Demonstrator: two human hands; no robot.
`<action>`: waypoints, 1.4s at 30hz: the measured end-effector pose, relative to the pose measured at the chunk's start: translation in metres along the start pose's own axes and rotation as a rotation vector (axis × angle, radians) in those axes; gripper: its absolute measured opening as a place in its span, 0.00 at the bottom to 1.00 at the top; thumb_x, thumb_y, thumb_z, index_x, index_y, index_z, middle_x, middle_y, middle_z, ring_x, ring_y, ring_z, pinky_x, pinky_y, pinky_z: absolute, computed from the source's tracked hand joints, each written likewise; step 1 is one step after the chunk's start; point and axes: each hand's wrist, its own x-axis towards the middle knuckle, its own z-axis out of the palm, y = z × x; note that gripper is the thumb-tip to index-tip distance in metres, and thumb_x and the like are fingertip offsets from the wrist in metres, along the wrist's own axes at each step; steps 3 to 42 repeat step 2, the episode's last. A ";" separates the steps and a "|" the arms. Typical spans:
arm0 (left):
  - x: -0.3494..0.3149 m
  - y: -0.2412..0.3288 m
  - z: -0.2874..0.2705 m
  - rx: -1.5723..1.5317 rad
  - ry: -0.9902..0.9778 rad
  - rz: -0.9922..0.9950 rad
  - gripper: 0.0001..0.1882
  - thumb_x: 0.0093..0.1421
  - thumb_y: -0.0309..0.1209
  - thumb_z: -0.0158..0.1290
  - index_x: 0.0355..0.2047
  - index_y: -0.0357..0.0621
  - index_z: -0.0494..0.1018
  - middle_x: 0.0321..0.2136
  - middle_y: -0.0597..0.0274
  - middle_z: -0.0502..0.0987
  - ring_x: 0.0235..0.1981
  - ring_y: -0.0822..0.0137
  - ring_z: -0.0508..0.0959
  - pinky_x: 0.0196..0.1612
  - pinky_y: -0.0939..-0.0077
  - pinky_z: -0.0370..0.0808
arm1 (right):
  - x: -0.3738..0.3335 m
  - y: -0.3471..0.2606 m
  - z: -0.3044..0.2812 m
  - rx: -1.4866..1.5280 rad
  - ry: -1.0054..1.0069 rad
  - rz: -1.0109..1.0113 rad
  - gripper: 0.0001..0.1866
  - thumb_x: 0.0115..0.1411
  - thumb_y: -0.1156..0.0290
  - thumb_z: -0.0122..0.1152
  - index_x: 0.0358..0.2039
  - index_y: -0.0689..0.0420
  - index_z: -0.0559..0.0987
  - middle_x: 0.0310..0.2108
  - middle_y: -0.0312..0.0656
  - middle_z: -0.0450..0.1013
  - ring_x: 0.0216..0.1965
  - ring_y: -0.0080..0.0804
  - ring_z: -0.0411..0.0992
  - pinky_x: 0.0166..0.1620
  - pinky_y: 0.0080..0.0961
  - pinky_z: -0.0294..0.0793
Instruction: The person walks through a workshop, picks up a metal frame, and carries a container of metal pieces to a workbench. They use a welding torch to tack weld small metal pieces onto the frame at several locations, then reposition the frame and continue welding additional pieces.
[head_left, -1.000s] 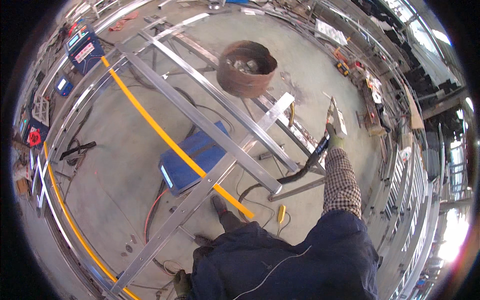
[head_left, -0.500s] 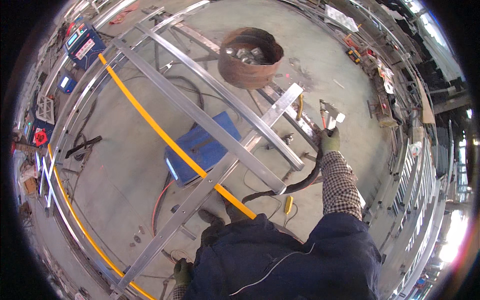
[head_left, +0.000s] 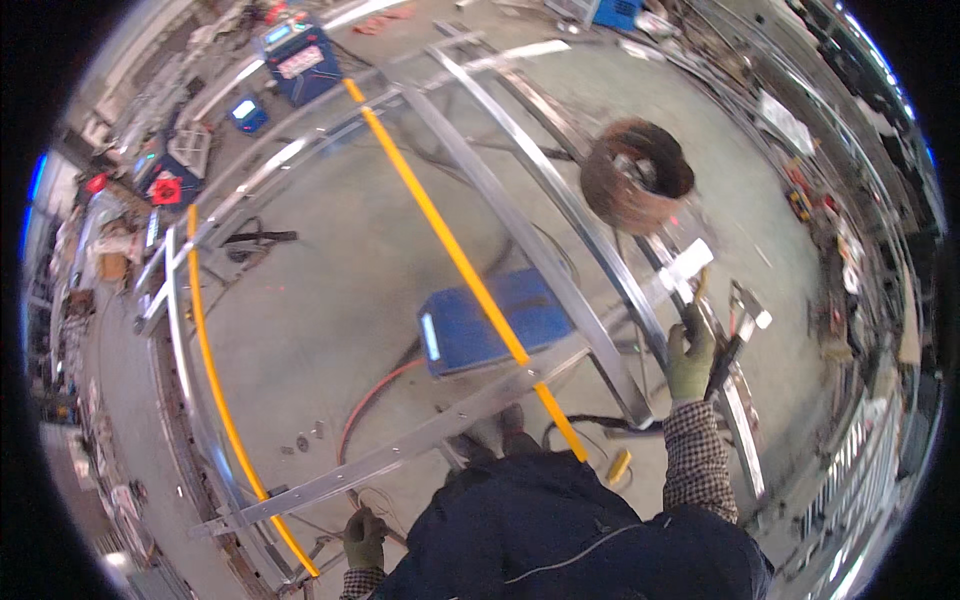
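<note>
Over the near end of the metal frame, my right hand (head_left: pixel 690 365), in an olive glove, reaches forward with its fingers stretched out. Just past the fingertips is a tool with a yellow handle (head_left: pixel 702 285). A black cable-fed torch (head_left: pixel 728 362) lies right beside this hand, apart from its fingers as far as I can see. Low on the left hangs my gloved left hand (head_left: pixel 365 540), its fingers loosely curled and nothing visible in them. Between my hands runs a drilled grey crossbar (head_left: pixel 430 435) of the frame. A yellow strip (head_left: pixel 440 225) crosses above it.
A rusty round drum (head_left: pixel 637 178) with metal scraps stands on the far rail. Below the frame sits a blue box-shaped machine (head_left: pixel 480 325) with hoses. A yellow hand control (head_left: pixel 619 466) lies near my feet. Blue equipment (head_left: pixel 300 65) stands at the far left.
My right hand has let go of the black torch and cable and moved toward the yellow handle. The view has turned, shifting the scene rightward. The left hand stays low.
</note>
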 end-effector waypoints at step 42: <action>0.000 0.020 -0.004 0.051 0.042 0.074 0.21 0.69 0.33 0.63 0.57 0.33 0.75 0.39 0.56 0.82 0.38 0.67 0.82 0.41 0.71 0.81 | 0.003 -0.041 0.044 0.092 -0.208 0.023 0.26 0.69 0.70 0.63 0.66 0.63 0.74 0.61 0.56 0.76 0.63 0.45 0.75 0.63 0.38 0.75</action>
